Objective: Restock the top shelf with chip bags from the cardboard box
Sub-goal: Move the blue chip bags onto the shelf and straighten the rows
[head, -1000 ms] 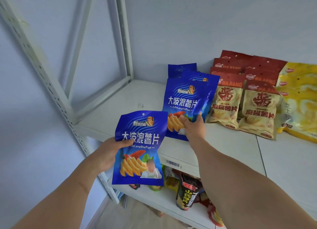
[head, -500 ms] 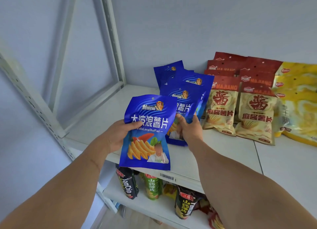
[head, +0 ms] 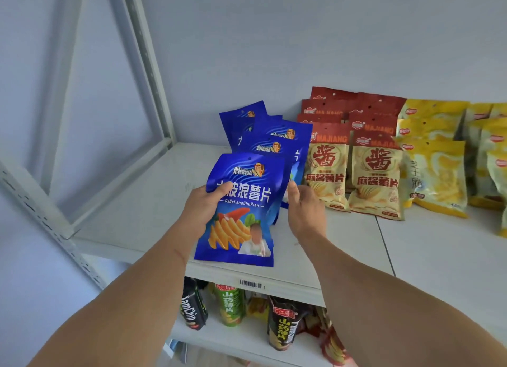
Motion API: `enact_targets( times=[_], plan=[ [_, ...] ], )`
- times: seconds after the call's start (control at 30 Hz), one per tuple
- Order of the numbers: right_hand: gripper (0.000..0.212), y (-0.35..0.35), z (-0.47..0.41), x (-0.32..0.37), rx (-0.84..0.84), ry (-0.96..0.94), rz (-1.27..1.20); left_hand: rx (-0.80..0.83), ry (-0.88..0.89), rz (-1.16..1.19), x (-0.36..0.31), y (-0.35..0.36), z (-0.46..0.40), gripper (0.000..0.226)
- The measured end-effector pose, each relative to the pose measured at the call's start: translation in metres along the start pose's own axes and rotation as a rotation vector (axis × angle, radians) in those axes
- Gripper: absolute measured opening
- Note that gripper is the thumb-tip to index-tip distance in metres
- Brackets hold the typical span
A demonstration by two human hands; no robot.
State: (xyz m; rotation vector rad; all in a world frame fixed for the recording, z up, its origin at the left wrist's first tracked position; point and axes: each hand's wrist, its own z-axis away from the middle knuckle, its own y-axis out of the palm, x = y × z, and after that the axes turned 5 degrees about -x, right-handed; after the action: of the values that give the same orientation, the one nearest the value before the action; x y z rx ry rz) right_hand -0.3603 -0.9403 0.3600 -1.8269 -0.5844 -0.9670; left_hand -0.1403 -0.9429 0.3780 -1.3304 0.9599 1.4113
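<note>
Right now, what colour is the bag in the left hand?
Blue, with white lettering; head view: bag, left hand.

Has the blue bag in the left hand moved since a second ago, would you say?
Yes. The blue bag has gone up and right, from below the shelf edge to just before the blue row.

— What's printed on that blue bag [head: 241,210] at the front?
— "大波浪薯片", with "DaBoLangShuPian" in small letters underneath.
— And the red-topped bags [head: 375,174]?
— "MAJIANG" along the top, a big "酱", then "麻酱薯片".
— Downstairs?
— A black pouch [head: 192,309] reads, I think, "YamChip"; the green tube [head: 230,303] says "山药薯片". The shelf edge carries a barcode sticker [head: 251,284], too small to read.
</note>
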Motion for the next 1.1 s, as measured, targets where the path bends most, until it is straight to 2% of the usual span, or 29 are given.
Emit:
enact_targets(
  times=[0.1, 0.2, 0.27, 0.43, 0.5, 0.6, 0.8, 1.1],
  plan=[
    [0.072, 0.0, 0.02, 0.004, 0.014, -0.053, -0.005, -0.064, 0.057, 0.02, -0.001, 0.015, -0.008, 0.033],
    [0.097, 0.007, 0.04, 0.012, 0.082, 0.012, -0.03, -0.108, 0.126, -0.019, 0.003, 0.023, -0.012, 0.032],
    [0.104, 0.016, 0.048, 0.015, 0.106, 0.057, -0.041, -0.124, 0.154, -0.056, 0.008, 0.026, -0.012, 0.035],
    [0.106, 0.032, 0.055, 0.01, 0.06, 0.123, -0.11, -0.202, 0.139, -0.141, 0.016, 0.029, -0.011, 0.057],
    [0.107, 0.034, 0.055, 0.006, 0.053, 0.146, -0.149, -0.234, 0.149, -0.192, 0.017, 0.028, -0.008, 0.057],
    [0.096, 0.035, 0.054, 0.001, 0.037, 0.145, -0.181, -0.268, 0.149, -0.234, 0.018, 0.028, 0.0, 0.053],
    [0.089, 0.046, 0.046, 0.001, 0.015, 0.138, -0.115, -0.335, 0.131, -0.335, 0.029, 0.029, 0.004, 0.055],
    [0.09, 0.051, 0.005, 0.01, -0.002, 0.073, -0.078, -0.419, 0.093, -0.123, 0.019, 0.043, -0.032, 0.055]
  ],
)
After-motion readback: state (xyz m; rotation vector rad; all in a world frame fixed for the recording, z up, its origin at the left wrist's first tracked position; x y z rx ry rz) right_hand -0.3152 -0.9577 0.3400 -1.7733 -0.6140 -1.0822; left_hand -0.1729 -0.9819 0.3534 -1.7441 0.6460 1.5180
